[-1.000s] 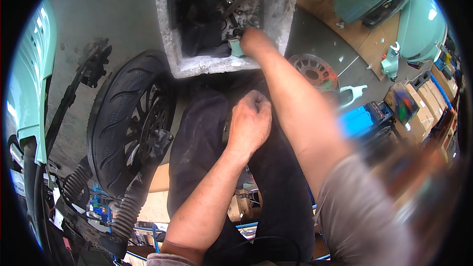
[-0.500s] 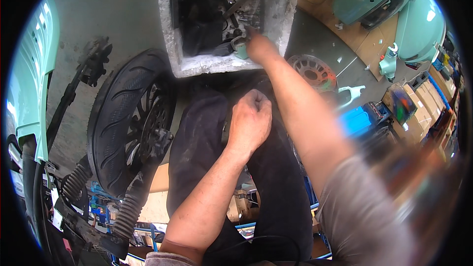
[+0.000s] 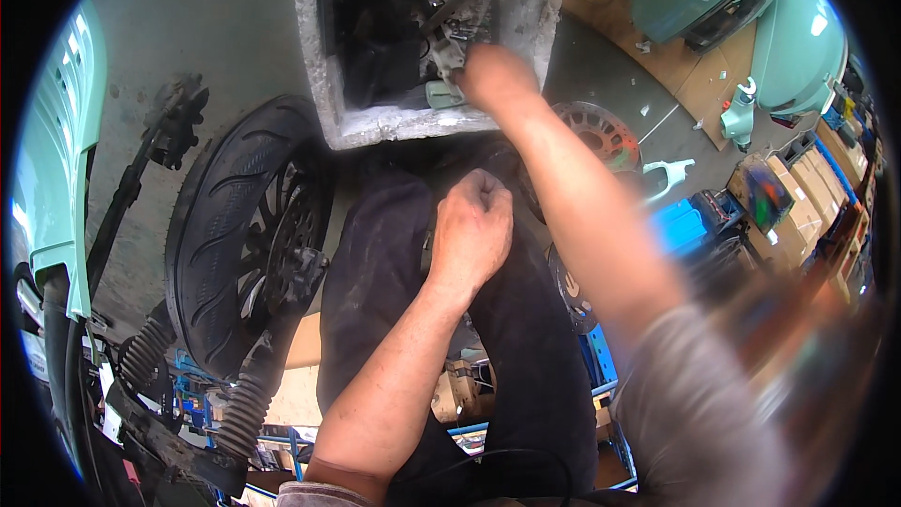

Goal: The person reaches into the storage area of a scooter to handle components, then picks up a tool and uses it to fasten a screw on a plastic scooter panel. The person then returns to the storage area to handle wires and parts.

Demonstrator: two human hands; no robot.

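Low over my dark trousers, my left hand (image 3: 474, 230) is closed with its fingers curled in; whatever they hold, if anything, is hidden. My right hand (image 3: 499, 80) reaches over the right side of a worn white foam box (image 3: 394, 130). It is blurred, and its fingertips point down into the box and do not show. Close beside them lies a small pale green part (image 3: 443, 94). Loose small metal parts (image 3: 460, 33) sit near the same fingers, and a dark bundle (image 3: 380, 61) fills the box's left side.
A black-tyred wheel (image 3: 221, 235) with a ribbed fork boot (image 3: 249, 413) stands on the left, near a mint green panel (image 3: 70, 150). A brake disc (image 3: 596, 136) lies right of the box. Mint green body panels (image 3: 709, 0) rest on cardboard, with cartons (image 3: 798, 188) at the right.
My right hand has shifted slightly within the box, its fingers now turned down. The pale green part has moved a little left and lies flatter. My left hand has barely moved.
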